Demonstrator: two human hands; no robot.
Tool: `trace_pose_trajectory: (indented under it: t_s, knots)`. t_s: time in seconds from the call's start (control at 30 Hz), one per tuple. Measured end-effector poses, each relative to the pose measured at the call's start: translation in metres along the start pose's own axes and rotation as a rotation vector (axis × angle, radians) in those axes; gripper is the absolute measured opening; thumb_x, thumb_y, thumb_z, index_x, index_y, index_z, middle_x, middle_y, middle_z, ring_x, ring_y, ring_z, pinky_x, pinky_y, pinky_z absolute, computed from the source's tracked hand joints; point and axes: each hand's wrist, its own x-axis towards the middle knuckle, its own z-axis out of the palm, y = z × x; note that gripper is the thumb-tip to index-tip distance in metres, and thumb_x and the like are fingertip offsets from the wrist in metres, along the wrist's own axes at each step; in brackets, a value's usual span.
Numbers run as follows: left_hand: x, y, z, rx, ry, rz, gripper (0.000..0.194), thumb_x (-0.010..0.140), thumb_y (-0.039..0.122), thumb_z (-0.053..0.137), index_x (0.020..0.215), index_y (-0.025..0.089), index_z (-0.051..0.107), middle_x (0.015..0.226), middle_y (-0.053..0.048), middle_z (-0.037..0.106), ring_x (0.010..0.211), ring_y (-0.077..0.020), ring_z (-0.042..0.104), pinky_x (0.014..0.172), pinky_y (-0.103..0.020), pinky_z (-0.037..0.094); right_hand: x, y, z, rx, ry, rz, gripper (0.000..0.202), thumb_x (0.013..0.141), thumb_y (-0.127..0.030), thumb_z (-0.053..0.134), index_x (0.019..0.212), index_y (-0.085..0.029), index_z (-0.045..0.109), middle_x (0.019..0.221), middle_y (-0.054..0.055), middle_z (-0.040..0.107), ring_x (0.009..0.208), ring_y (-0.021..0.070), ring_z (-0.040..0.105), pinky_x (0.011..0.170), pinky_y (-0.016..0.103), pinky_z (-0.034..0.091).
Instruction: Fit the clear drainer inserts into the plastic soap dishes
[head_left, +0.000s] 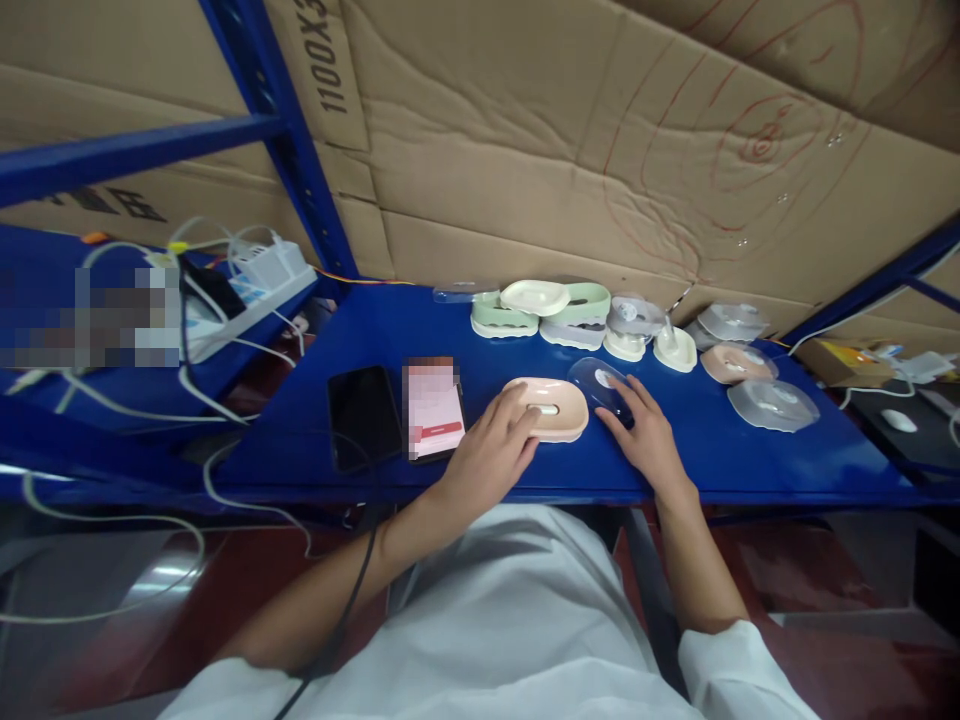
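Observation:
A peach soap dish [566,412] with a raised rim and a slot in its floor sits on the blue table in front of me. My left hand [499,440] grips its left side, fingers over the rim and thumb reaching toward the slot. Right beside the dish lies a clear plastic lid [592,378] with a small round pale sticker. My right hand [637,425] has the right end of this lid between thumb and fingers, with the lid low at the tabletop. Parts of the dish and lid are hidden under my fingers.
Behind stand green, white and cream soap dishes [504,318], some stacked. More clear lids [772,403] and another peach dish [724,364] are at right. A dark phone [365,415] and a lit phone [435,410] lie left. Cardboard [525,150] walls the back; a cable [367,570] crosses my left arm.

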Motion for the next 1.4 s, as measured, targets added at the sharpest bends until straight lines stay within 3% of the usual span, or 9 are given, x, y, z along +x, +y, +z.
trace_pose_trajectory:
  t_s: [0.1, 0.2, 0.4, 0.6, 0.8, 0.9, 1.1, 1.27, 1.4]
  knots:
    - [0.0, 0.001, 0.0, -0.075, 0.036, -0.08, 0.056, 0.101, 0.023, 0.065, 0.153, 0.019, 0.045, 0.168, -0.023, 0.037, 0.15, -0.0373, 0.05, 0.113, -0.05, 0.056, 0.0, -0.01, -0.006, 0.14, 0.041, -0.091, 0.048, 0.108, -0.05, 0.051, 0.147, -0.026, 0.063, 0.163, 0.013, 0.052, 0.153, 0.0317, 0.048, 0.125, 0.055, 0.042]
    - [-0.001, -0.001, 0.002, -0.108, 0.018, -0.099, 0.065, 0.101, 0.025, 0.066, 0.159, 0.02, 0.037, 0.168, -0.024, 0.036, 0.151, -0.0378, 0.049, 0.114, -0.051, 0.055, -0.002, -0.022, -0.008, 0.201, 0.028, -0.189, 0.038, 0.111, -0.042, 0.047, 0.14, -0.028, 0.067, 0.156, 0.01, 0.06, 0.146, 0.0273, 0.055, 0.123, 0.05, 0.045]
    - [-0.001, -0.003, 0.003, -0.034, -0.016, -0.008, 0.034, 0.103, 0.026, 0.063, 0.136, 0.017, 0.06, 0.154, -0.022, 0.053, 0.144, -0.0359, 0.056, 0.115, -0.05, 0.054, 0.014, -0.028, -0.016, 0.026, 0.06, -0.199, 0.038, 0.111, -0.038, 0.043, 0.139, -0.028, 0.067, 0.148, 0.011, 0.066, 0.139, 0.0301, 0.06, 0.117, 0.054, 0.047]
    - [0.0, -0.001, 0.0, 0.088, -0.024, 0.136, 0.019, 0.106, 0.028, 0.06, 0.117, 0.014, 0.067, 0.132, -0.017, 0.067, 0.14, -0.034, 0.059, 0.116, -0.046, 0.053, 0.073, -0.042, -0.019, 0.015, -0.203, -0.364, 0.046, 0.11, -0.049, 0.044, 0.144, -0.024, 0.063, 0.159, 0.011, 0.057, 0.147, 0.0288, 0.053, 0.122, 0.05, 0.044]
    - [0.001, 0.001, -0.003, 0.105, -0.057, 0.235, 0.022, 0.106, 0.031, 0.06, 0.118, 0.015, 0.067, 0.128, -0.015, 0.069, 0.137, -0.0327, 0.061, 0.114, -0.045, 0.054, 0.116, -0.113, 0.018, -0.264, -0.383, 0.027, 0.084, 0.098, -0.081, 0.044, 0.148, -0.014, 0.054, 0.144, 0.025, 0.065, 0.128, 0.0436, 0.066, 0.105, 0.058, 0.052]
    - [0.001, 0.001, -0.004, 0.071, -0.067, 0.304, 0.022, 0.106, 0.033, 0.06, 0.117, 0.016, 0.068, 0.119, -0.013, 0.071, 0.133, -0.0306, 0.063, 0.113, -0.043, 0.055, 0.128, -0.128, 0.025, -0.319, -0.518, 0.081, 0.092, 0.092, -0.083, 0.055, 0.15, -0.012, 0.049, 0.141, 0.028, 0.066, 0.128, 0.0469, 0.065, 0.103, 0.057, 0.051]
    - [0.001, 0.002, -0.006, 0.033, -0.074, 0.267, 0.031, 0.104, 0.037, 0.065, 0.125, 0.014, 0.063, 0.12, -0.015, 0.069, 0.13, -0.0322, 0.064, 0.107, -0.044, 0.058, 0.117, -0.062, 0.004, 0.021, -0.626, -0.232, 0.07, 0.091, -0.042, 0.072, 0.152, -0.02, 0.045, 0.149, 0.018, 0.061, 0.134, 0.0348, 0.062, 0.111, 0.048, 0.049]
    - [0.001, 0.005, -0.009, -0.011, -0.121, 0.223, 0.025, 0.102, 0.03, 0.064, 0.122, 0.017, 0.06, 0.126, -0.014, 0.068, 0.124, -0.03, 0.066, 0.09, -0.038, 0.064, 0.083, -0.005, -0.011, 0.166, -0.485, -0.243, 0.064, 0.09, -0.053, 0.072, 0.144, -0.026, 0.051, 0.154, 0.014, 0.054, 0.141, 0.0344, 0.056, 0.118, 0.056, 0.044]
    - [0.0, 0.004, -0.006, 0.0, -0.107, 0.186, 0.029, 0.101, 0.025, 0.062, 0.129, 0.017, 0.058, 0.125, -0.013, 0.069, 0.122, -0.0302, 0.067, 0.095, -0.04, 0.064, 0.052, 0.001, -0.03, 0.243, -0.294, -0.211, 0.059, 0.093, -0.05, 0.072, 0.142, -0.027, 0.052, 0.151, 0.014, 0.058, 0.141, 0.034, 0.056, 0.12, 0.057, 0.043]
